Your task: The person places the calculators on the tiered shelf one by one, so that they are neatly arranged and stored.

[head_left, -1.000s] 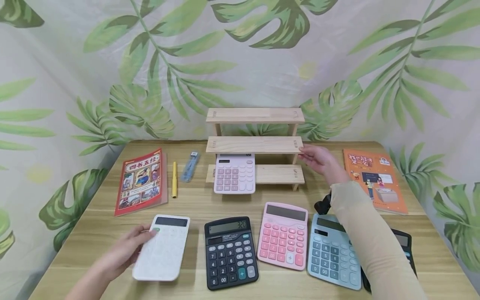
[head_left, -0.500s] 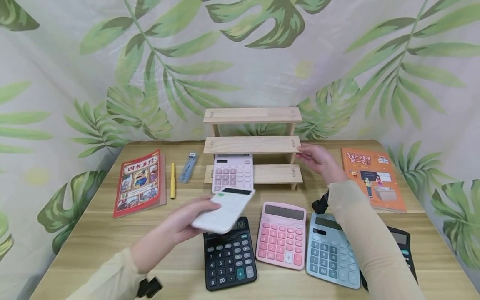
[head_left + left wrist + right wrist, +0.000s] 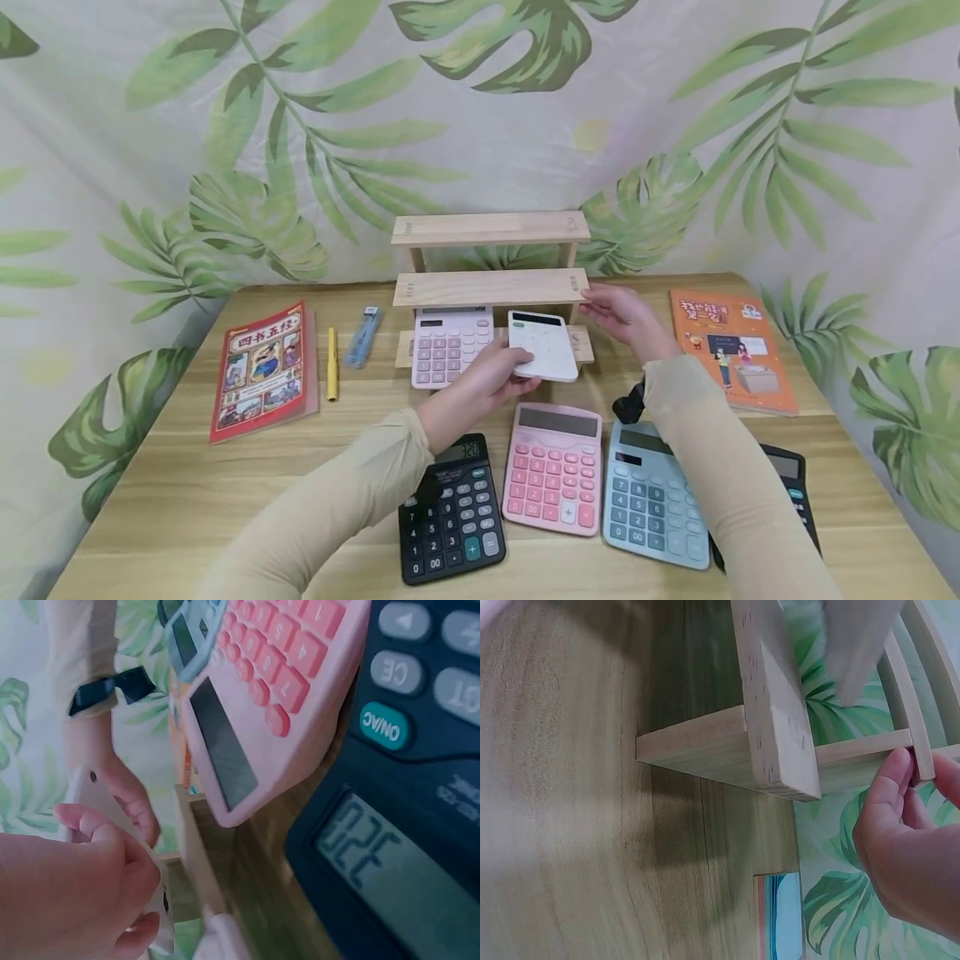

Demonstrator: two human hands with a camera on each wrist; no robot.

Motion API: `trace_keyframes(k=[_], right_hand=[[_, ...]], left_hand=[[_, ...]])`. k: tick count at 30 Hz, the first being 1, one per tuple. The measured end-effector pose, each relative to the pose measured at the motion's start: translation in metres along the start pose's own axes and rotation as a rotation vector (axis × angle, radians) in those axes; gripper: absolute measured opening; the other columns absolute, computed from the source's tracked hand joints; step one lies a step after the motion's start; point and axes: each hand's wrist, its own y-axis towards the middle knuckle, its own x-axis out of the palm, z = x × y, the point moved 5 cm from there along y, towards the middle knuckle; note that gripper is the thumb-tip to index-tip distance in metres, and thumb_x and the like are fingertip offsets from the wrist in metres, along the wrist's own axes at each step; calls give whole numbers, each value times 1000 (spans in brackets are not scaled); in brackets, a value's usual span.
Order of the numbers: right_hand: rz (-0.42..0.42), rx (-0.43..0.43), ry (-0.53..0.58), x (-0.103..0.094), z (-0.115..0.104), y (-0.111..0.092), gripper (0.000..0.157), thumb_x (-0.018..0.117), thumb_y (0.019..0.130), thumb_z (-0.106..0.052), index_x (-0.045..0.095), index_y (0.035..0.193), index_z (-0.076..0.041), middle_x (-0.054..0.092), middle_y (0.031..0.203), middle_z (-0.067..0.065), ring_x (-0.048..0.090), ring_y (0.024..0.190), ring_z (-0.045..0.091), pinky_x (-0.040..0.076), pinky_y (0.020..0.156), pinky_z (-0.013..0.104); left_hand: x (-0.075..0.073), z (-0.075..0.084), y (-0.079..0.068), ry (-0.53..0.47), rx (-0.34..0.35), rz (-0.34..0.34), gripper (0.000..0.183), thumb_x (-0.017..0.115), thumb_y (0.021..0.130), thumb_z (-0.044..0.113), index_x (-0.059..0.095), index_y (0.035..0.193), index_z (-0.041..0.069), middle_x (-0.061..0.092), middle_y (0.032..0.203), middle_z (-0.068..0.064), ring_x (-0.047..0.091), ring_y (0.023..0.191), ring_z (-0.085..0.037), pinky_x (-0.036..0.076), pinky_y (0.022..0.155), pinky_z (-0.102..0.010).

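While the right hand [image 3: 621, 317] pinches the right end of the middle shelf [image 3: 491, 287] on the wooden rack [image 3: 491, 227], the left hand [image 3: 491, 375] grips a white calculator [image 3: 549, 346] by the rack's bottom shelf [image 3: 403, 350], beside a lavender calculator [image 3: 452, 346]; a pink calculator [image 3: 555, 468] lies before the rack.

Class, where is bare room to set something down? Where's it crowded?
Bare: the table before the red book, left of the left sleeve; the top shelf; the middle shelf left of the right hand. Crowded: the bottom shelf, by the lilac calculator and white calculator; between the pink calculator and blue calculator.
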Motion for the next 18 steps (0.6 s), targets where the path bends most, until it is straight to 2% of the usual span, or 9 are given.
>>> trace_keyframes(k=[3,6,10,13,18], right_hand=[[-2,-3,0,1,0,-1,24,48,92,1,47,116,-4,67,78,-4,62,80,6,48,96,22],[-2,-4,-10,0,0,-1,14,48,93,0,49,104,-6,67,78,-4,62,79,6,49,93,21],[0,-6,-17,1,0,0,12,48,93,-1,51,103,-7,66,78,-4,62,79,6,42,106,25],[-7,-9,-13,3,0,0,13,48,93,0,51,103,-6,67,79,-4,62,80,7,33,114,29],[-3,-10,3,2,-1,-1,14,46,93,1,50,105,-5,67,78,-3,62,80,8,25,118,34]], left_hand=[[0,-5,10,-9,-20,26,49,45,92,3,32,139,9,56,117,-18,57,76,-16,53,63,-18],[0,-13,16,-5,-36,33,48,43,94,5,30,140,10,57,118,-18,59,79,-16,55,64,-19],[2,-21,18,-50,-33,14,50,40,95,3,26,143,13,54,125,-21,63,99,-27,59,74,-29],[5,-23,19,-124,-24,-3,60,39,91,-6,21,145,14,48,131,-21,55,116,-34,56,87,-38],[8,-22,22,-196,-11,8,78,36,82,-17,10,148,16,38,140,-19,47,123,-37,51,95,-45]])
